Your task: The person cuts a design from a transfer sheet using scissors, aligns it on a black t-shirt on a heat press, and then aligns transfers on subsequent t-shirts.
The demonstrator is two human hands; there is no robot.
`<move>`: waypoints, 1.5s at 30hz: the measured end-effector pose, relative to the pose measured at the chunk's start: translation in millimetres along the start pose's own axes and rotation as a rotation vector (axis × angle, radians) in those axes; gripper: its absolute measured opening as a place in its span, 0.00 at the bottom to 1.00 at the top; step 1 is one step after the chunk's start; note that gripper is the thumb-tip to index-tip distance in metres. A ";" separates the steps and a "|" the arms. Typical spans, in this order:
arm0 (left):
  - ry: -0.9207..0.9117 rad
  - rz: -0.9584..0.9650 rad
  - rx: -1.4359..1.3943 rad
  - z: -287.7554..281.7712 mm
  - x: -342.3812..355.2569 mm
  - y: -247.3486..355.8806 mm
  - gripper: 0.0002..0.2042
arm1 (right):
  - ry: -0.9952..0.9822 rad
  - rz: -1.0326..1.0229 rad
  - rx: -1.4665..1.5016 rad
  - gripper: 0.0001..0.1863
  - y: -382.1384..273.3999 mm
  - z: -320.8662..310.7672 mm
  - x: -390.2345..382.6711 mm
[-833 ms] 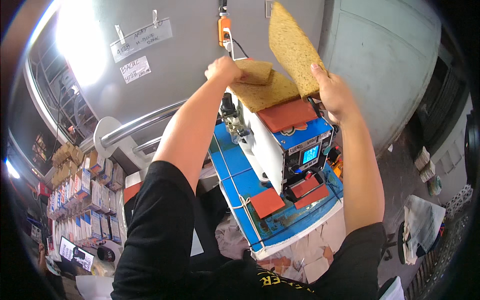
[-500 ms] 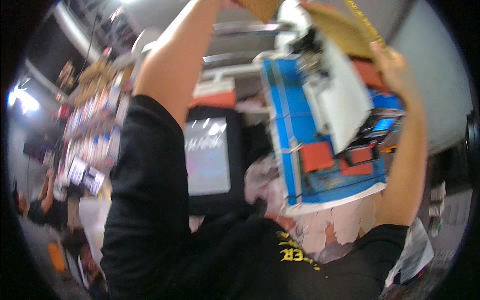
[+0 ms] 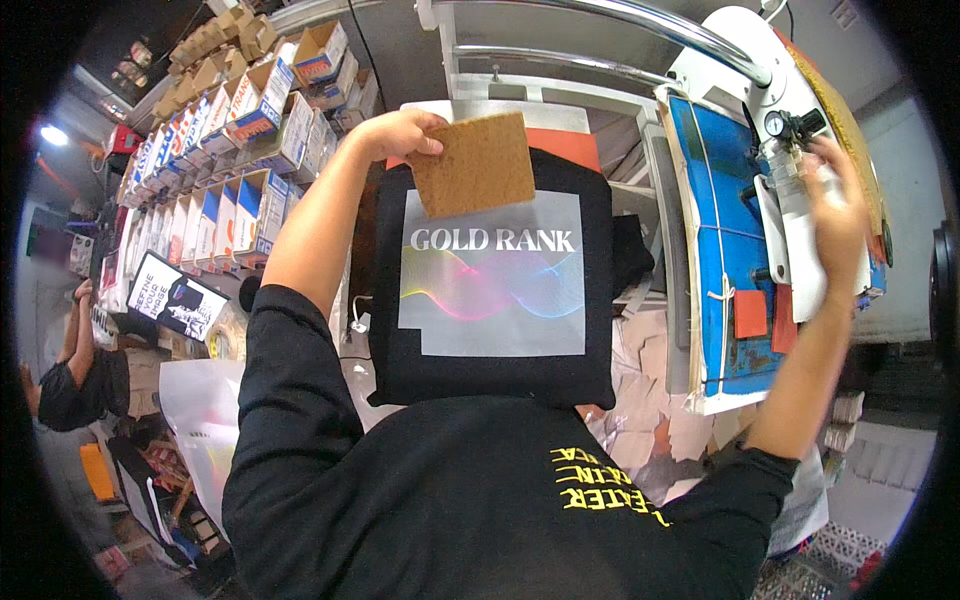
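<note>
Over the printed sheet [image 3: 495,305] on black cloth [image 3: 598,290], left hand [image 3: 400,136] pinches brown pad [image 3: 478,165] by one corner, so a slip could drop it and skew the sheet; blurred right hand [image 3: 838,215] near gauge [image 3: 775,124], grip unreadable.

1. Saw open cardboard boxes [image 3: 258,105] lined up at upper left.
2. Noticed a black-and-white picture panel [image 3: 172,296], tilted, near them.
3. Spotted a black-shirted co-worker [image 3: 88,388] at far left.

Black T-shirt [image 3: 430,490], yellow lettering [image 3: 605,498]
</note>
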State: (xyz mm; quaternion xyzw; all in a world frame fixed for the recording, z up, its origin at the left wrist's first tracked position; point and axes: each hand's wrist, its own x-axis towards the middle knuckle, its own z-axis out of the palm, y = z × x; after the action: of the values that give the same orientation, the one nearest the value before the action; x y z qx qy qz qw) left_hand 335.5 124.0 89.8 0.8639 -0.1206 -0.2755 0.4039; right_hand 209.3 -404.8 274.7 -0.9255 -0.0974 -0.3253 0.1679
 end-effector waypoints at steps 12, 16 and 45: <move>0.287 0.351 -0.246 -59.8 69.2 -45.0 0.17 | -0.500 -0.289 0.277 0.19 -124.2 355.4 -24.6; 0.166 0.285 -0.672 -44.7 93.7 -57.6 0.23 | -0.879 -0.216 0.192 0.15 -123.3 374.7 -5.7; -0.617 -0.180 0.186 -8.7 155.1 -4.9 0.23 | -0.934 0.099 0.672 0.09 -110.3 338.5 29.8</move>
State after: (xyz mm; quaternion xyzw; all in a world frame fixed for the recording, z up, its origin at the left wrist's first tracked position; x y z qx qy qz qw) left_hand 467.4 65.9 31.9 0.7802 -0.1852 -0.5463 0.2419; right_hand 393.1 -174.1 73.1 -0.8702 -0.2157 0.1750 0.4070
